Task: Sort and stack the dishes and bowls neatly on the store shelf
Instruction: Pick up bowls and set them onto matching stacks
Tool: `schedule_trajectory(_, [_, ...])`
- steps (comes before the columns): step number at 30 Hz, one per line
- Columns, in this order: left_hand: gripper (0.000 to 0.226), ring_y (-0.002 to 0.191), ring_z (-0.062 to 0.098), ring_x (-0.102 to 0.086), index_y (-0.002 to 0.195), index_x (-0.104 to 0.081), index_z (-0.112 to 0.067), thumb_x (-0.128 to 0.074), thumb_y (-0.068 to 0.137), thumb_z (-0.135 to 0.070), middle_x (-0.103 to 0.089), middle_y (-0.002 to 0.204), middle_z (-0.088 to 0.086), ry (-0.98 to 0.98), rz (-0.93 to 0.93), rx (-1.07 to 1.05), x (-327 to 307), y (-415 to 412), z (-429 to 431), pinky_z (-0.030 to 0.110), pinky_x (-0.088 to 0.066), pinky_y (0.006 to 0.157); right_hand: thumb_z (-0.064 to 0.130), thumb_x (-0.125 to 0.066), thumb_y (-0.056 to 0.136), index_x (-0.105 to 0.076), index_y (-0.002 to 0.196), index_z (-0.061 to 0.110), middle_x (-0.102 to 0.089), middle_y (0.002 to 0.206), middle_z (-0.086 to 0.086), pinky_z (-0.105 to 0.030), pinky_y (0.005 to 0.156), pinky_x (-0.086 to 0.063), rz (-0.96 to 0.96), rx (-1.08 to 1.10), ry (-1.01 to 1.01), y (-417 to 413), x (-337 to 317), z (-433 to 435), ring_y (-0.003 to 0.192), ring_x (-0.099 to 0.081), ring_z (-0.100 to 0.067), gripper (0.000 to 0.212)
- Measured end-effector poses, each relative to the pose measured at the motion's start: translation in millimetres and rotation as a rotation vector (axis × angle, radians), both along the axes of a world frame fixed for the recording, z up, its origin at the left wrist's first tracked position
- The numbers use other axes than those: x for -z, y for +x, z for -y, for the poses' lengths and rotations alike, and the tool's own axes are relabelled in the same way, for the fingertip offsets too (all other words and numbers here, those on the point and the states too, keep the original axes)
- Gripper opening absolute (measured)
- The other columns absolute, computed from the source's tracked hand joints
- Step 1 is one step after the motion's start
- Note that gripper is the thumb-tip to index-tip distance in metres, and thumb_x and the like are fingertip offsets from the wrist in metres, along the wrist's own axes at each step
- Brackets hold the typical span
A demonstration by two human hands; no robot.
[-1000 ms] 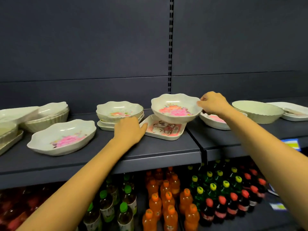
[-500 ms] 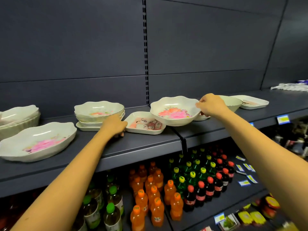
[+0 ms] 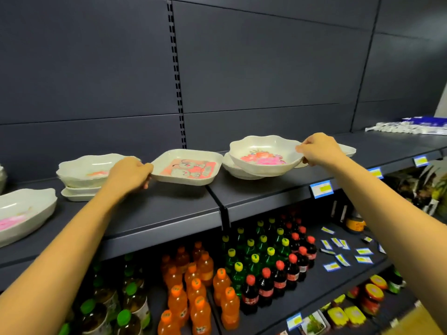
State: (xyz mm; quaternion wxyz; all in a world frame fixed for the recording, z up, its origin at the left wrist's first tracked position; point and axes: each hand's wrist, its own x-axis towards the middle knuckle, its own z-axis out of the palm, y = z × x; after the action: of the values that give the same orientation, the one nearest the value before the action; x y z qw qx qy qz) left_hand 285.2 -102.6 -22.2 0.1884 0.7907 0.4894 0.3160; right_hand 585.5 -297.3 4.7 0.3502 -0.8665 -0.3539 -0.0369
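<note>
At the far left of the dark shelf (image 3: 154,213) lies an oval dish (image 3: 23,211) with a pink print. Next comes a stack of scalloped bowls (image 3: 84,171) on flat plates. My left hand (image 3: 129,174) grips the left edge of the square cartoon-print plate (image 3: 187,168), tipped up off the shelf. Further right, my right hand (image 3: 319,151) pinches the rim of the flower-print bowl (image 3: 264,154), held just above another white dish (image 3: 232,166). Orange soda bottles (image 3: 193,286) crowd the shelf below.
</note>
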Motion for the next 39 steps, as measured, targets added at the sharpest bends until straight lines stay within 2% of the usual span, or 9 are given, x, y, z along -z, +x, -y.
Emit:
schedule_trajectory(3, [0.041, 0.058, 0.03, -0.05, 0.049, -0.057, -0.004, -0.046, 0.087, -0.014, -0.053, 0.043, 0.008, 0.012, 0.046, -0.043, -5.6, 14.8, 5.6, 0.035, -0.044, 0.071, 0.01, -0.047, 0.088, -0.065, 0.072, 0.002, -0.059, 0.06, -0.011, -0.03, 0.072, -0.044, -0.028, -0.011, 0.032, 27.0, -3.9, 6.4, 0.073, -0.053, -0.027, 0.025])
schedule_trajectory(8, [0.038, 0.066, 0.032, -0.053, 0.055, -0.061, 0.002, -0.046, 0.087, -0.014, -0.057, 0.056, 0.02, 0.012, 0.058, -0.121, -11.2, 49.4, 18.9, 0.045, -0.051, 0.085, 0.008, -0.047, 0.084, -0.055, 0.061, 0.004, -0.051, 0.056, -0.01, -0.028, 0.055, -0.035, -0.031, -0.043, 0.056, 77.6, -11.9, 12.0, 0.068, -0.047, -0.027, 0.024])
schedule_trajectory(12, [0.041, 0.059, 0.03, -0.05, 0.048, -0.056, -0.004, -0.046, 0.087, -0.013, -0.051, 0.036, 0.004, 0.018, 0.048, -0.16, -13.7, 79.4, 32.3, 0.041, -0.049, 0.076, 0.007, -0.047, 0.085, -0.058, 0.061, 0.002, -0.055, 0.058, -0.01, -0.026, 0.053, -0.035, -0.037, -0.073, 0.052, 120.3, -16.8, 11.3, 0.06, -0.047, -0.025, 0.026])
schedule_trajectory(17, [0.042, 0.061, 0.03, -0.049, 0.048, -0.054, -0.004, -0.045, 0.088, -0.012, -0.051, 0.048, 0.014, 0.035, 0.078, -0.209, -13.4, 101.6, 43.6, 0.038, -0.044, 0.071, 0.006, -0.047, 0.087, -0.054, 0.052, 0.006, -0.052, 0.052, -0.006, -0.024, 0.047, -0.032, -0.052, -0.119, 0.027, 148.2, -17.1, -6.3, 0.05, -0.043, -0.016, 0.036])
schedule_trajectory(22, [0.044, 0.053, 0.028, -0.046, 0.044, -0.052, -0.006, -0.046, 0.087, -0.013, -0.052, 0.047, 0.012, 0.088, 0.025, -0.283, -19.7, 92.4, 52.7, 0.031, -0.037, 0.064, 0.007, -0.046, 0.087, -0.056, 0.053, 0.004, -0.052, 0.05, -0.005, -0.024, 0.048, -0.034, -0.074, -0.208, 0.018, 138.5, -8.6, -35.3, 0.051, -0.044, -0.013, 0.036])
schedule_trajectory(28, [0.038, 0.06, 0.032, -0.048, 0.054, -0.058, 0.001, -0.047, 0.087, -0.014, -0.058, 0.059, 0.022, 0.111, 0.029, -0.406, -30.1, 60.6, 54.0, 0.033, -0.036, 0.062, 0.003, -0.046, 0.083, -0.069, 0.081, -0.002, -0.055, 0.046, -0.001, -0.022, 0.049, -0.036, -0.081, -0.312, -0.048, 107.9, -0.2, -73.3, 0.061, -0.053, -0.017, 0.023])
schedule_trajectory(33, [0.036, 0.063, 0.031, -0.049, 0.062, -0.063, 0.005, -0.047, 0.088, -0.013, -0.055, 0.054, 0.015, 0.086, 0.032, -0.452, -32.4, 45.2, 54.6, 0.034, -0.039, 0.069, 0.002, -0.047, 0.08, -0.052, 0.058, 0.008, -0.062, 0.081, -0.015, -0.024, 0.051, -0.037, -0.032, -0.375, -0.165, 88.5, 9.3, -96.4, 0.081, -0.055, -0.029, 0.023])
schedule_trajectory(37, [0.036, 0.06, 0.03, -0.048, 0.059, -0.062, 0.005, -0.047, 0.088, -0.013, -0.055, 0.053, 0.017, 0.074, 0.057, -0.45, -30.2, 42.6, 50.5, 0.033, -0.039, 0.068, 0.002, -0.046, 0.083, -0.045, 0.056, 0.009, -0.06, 0.079, -0.013, -0.028, 0.061, -0.042, 0.013, -0.396, -0.212, 82.8, 12.5, -102.9, 0.082, -0.054, -0.029, 0.028])
schedule_trajectory(39, [0.037, 0.053, 0.028, -0.044, 0.054, -0.059, 0.0, -0.047, 0.087, -0.012, -0.053, 0.042, 0.009, 0.056, 0.085, -0.441, -29.4, 47.4, 50.0, 0.031, -0.037, 0.061, 0.003, -0.047, 0.084, -0.042, 0.056, 0.009, -0.052, 0.066, -0.008, -0.026, 0.052, -0.037, 0.058, -0.389, -0.254, 82.9, 13.6, -102.1, 0.08, -0.05, -0.029, 0.03])
